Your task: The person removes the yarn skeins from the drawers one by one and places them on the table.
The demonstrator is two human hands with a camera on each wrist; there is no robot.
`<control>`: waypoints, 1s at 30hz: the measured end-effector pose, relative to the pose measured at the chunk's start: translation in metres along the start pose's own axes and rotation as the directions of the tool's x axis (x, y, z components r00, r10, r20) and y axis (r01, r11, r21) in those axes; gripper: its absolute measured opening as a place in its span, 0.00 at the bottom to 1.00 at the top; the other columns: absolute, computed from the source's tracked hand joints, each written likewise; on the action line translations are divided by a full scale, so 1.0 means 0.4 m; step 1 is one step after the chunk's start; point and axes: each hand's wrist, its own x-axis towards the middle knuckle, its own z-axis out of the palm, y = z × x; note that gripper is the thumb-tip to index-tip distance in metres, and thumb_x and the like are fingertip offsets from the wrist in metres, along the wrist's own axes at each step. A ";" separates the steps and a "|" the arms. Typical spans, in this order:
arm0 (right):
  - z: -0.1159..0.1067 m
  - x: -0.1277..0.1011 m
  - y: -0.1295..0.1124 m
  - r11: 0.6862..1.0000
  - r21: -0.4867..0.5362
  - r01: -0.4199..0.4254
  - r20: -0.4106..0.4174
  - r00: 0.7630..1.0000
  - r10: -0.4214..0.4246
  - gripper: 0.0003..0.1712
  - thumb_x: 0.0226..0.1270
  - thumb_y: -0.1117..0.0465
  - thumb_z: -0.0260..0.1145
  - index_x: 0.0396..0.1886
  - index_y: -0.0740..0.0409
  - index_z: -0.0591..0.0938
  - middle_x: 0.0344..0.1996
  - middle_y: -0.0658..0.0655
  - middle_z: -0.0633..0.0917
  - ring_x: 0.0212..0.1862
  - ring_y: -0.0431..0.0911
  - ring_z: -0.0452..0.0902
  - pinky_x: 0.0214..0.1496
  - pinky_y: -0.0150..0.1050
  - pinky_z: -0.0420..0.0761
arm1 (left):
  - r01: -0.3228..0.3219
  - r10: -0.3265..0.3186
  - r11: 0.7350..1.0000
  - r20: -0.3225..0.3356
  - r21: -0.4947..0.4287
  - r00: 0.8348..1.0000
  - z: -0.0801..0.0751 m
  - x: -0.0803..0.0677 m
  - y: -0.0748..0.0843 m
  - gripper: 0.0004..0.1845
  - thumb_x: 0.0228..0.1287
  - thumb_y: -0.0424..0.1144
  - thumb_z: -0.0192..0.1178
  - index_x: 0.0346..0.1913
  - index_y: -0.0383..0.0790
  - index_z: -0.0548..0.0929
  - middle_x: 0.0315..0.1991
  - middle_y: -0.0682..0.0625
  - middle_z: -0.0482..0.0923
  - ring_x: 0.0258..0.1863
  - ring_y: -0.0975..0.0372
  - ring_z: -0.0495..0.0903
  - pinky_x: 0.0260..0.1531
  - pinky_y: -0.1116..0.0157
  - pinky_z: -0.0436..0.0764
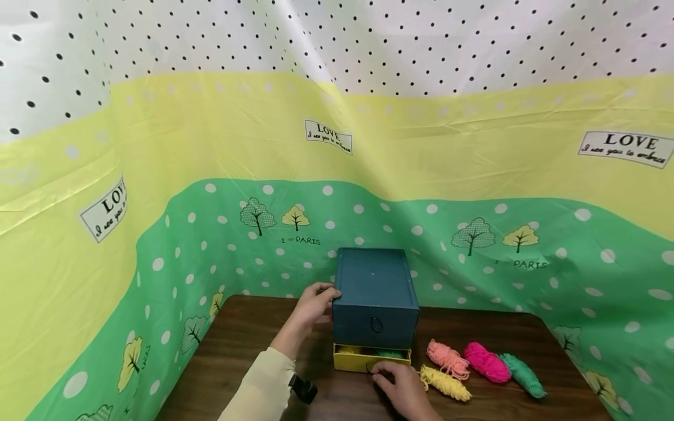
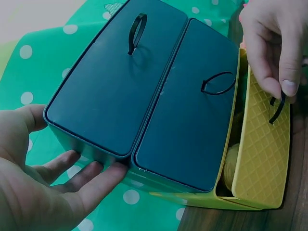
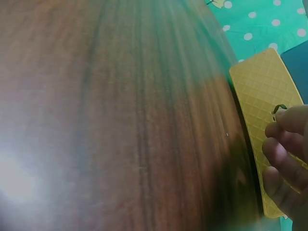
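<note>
While the left hand (image 1: 315,304) lay with relaxed, straight fingers against the left side of the dark teal drawer box (image 1: 375,295), the right hand (image 1: 398,381) pinched the small black loop handle (image 2: 276,108) of the yellow bottom drawer (image 1: 370,357), which stood partly pulled out. The box sat at the lower centre of the head view, on the brown wooden table (image 1: 237,362) near the green dotted backdrop (image 1: 474,257). The box could, in my judgement, slide or tip toward the person if the pull became stronger than the light support of the left hand, because that hand only touched the wall and did not grasp it. The thin loop could also slip from the fingertips, since the hold was only a pinch. The drawer had a quilted diamond pattern on its yellow front, and yellow and green yarn showed inside it. Above it were two closed teal drawers, each with its own black loop. Four yarn bundles lay at the lower right of the head view: peach yarn (image 1: 449,358), yellow yarn (image 1: 445,383), pink yarn (image 1: 487,362) and green yarn (image 1: 523,375), just beside each other.
</note>
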 end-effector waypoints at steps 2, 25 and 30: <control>-0.001 -0.008 0.001 1.000 0.005 -0.003 0.014 1.000 0.003 0.04 0.68 0.53 0.72 0.41 0.42 0.90 0.40 0.43 0.90 0.40 0.38 0.86 0.37 0.38 0.83 | -0.002 0.002 1.000 -0.004 0.000 1.000 0.002 -0.001 0.000 0.29 0.68 0.48 0.64 0.67 0.36 0.75 0.55 0.37 0.79 0.50 0.51 0.83 0.47 0.48 0.87; -0.008 -0.080 -0.020 0.996 0.069 0.048 0.079 0.995 -0.054 0.04 0.68 0.54 0.72 0.40 0.44 0.90 0.38 0.44 0.90 0.40 0.36 0.85 0.38 0.36 0.83 | 0.021 -0.021 1.000 -0.009 -0.001 1.000 0.015 -0.009 0.014 0.28 0.71 0.47 0.60 0.67 0.35 0.73 0.52 0.38 0.80 0.43 0.54 0.84 0.47 0.48 0.86; -0.009 -0.097 -0.027 0.995 0.088 0.056 0.088 0.994 -0.064 0.05 0.68 0.54 0.71 0.39 0.47 0.91 0.36 0.42 0.90 0.38 0.32 0.83 0.36 0.35 0.82 | 0.011 -0.011 1.000 -0.010 -0.009 1.000 0.015 -0.009 0.012 0.28 0.71 0.46 0.61 0.67 0.34 0.73 0.51 0.37 0.80 0.43 0.53 0.84 0.45 0.49 0.87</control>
